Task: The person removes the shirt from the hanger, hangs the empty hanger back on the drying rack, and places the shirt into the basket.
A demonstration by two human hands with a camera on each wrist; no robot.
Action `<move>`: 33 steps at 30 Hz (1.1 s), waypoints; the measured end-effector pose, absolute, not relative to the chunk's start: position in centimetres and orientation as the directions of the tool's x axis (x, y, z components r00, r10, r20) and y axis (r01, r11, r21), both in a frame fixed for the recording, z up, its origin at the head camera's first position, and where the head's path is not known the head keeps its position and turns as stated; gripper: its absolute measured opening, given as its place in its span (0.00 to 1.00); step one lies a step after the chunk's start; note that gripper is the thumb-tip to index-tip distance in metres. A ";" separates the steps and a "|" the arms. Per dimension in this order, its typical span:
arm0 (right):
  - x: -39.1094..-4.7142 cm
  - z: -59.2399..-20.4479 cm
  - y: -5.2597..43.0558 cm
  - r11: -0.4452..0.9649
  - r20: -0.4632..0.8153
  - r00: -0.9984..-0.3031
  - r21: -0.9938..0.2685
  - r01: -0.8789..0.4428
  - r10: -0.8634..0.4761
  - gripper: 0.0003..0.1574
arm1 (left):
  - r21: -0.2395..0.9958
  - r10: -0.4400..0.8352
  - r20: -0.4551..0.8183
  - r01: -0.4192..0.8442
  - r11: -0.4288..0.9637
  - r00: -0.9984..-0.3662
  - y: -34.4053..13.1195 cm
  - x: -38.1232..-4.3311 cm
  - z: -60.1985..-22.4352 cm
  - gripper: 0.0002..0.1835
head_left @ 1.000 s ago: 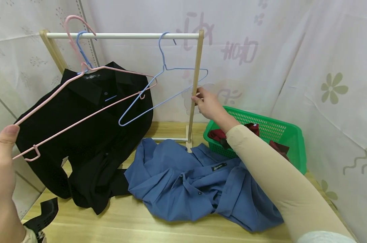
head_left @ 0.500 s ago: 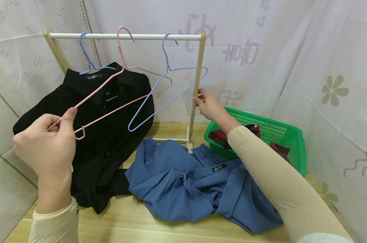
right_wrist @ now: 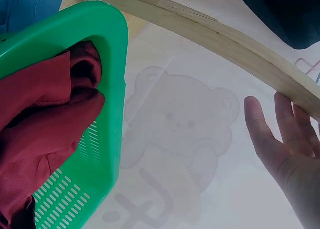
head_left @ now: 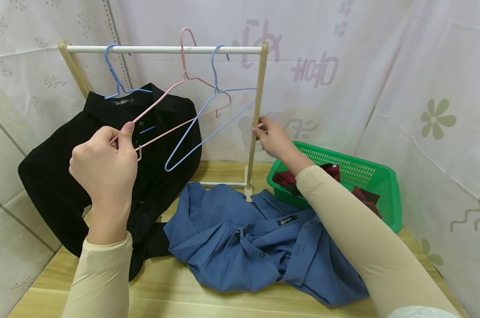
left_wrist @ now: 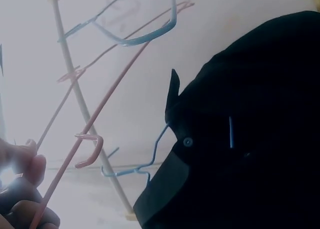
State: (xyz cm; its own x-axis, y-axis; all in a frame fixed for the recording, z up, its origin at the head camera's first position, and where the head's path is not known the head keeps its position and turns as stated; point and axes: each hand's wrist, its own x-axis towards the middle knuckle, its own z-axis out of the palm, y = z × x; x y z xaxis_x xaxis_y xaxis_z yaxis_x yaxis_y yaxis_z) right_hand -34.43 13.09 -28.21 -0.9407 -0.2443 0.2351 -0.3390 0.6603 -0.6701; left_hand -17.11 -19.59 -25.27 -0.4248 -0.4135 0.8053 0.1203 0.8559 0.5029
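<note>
A pale pink hanger [head_left: 184, 76], thin and bare, with a small hook near each end of its bottom bar, is pinched at its left corner by the left hand [head_left: 107, 165] and slants back from there, its curved top hook pointing up at the rail; whether the two touch is hard to tell. The clothes rack [head_left: 152, 50] stands upright, a white rail across the top of two pale wooden posts and a second white bar low down, with the right hand [head_left: 274, 138] holding the right post partway up.
</note>
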 end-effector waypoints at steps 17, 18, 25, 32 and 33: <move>-34.2 -28.2 13.2 0.678 0.234 -0.942 -0.654 -0.335 -0.240 0.23 | 0.502 -0.370 0.802 0.192 0.843 -0.468 -18.0 -17.8 -27.7 0.30; -34.2 -28.2 13.2 0.677 0.231 -0.943 -0.656 -0.333 -0.240 0.24 | 0.500 -0.368 0.803 0.195 0.844 -0.468 -18.0 -17.8 -27.8 0.30; -34.4 -28.3 13.3 0.674 0.225 -0.945 -0.663 -0.326 -0.235 0.25 | 0.514 -0.356 0.786 0.214 0.831 -0.506 -17.8 -17.4 -28.4 0.29; -34.5 -28.3 13.3 0.677 0.236 -0.941 -0.654 -0.338 -0.243 0.25 | 0.539 -0.353 0.766 0.236 0.809 -0.538 -17.9 -16.8 -28.6 0.24; -34.5 -28.3 13.3 0.675 0.235 -0.941 -0.655 -0.339 -0.244 0.25 | 0.539 -0.351 0.764 0.237 0.808 -0.542 -17.9 -16.7 -28.6 0.23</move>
State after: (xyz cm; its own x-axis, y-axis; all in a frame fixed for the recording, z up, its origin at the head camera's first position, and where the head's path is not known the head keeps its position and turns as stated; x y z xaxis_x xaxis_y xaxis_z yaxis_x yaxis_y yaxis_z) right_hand -34.54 13.27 -28.32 -0.9410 -0.2436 0.2351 -0.3385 0.6752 -0.6554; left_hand -16.74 -17.87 -28.64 -0.5418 -0.3506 0.7639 0.2368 0.8084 0.5390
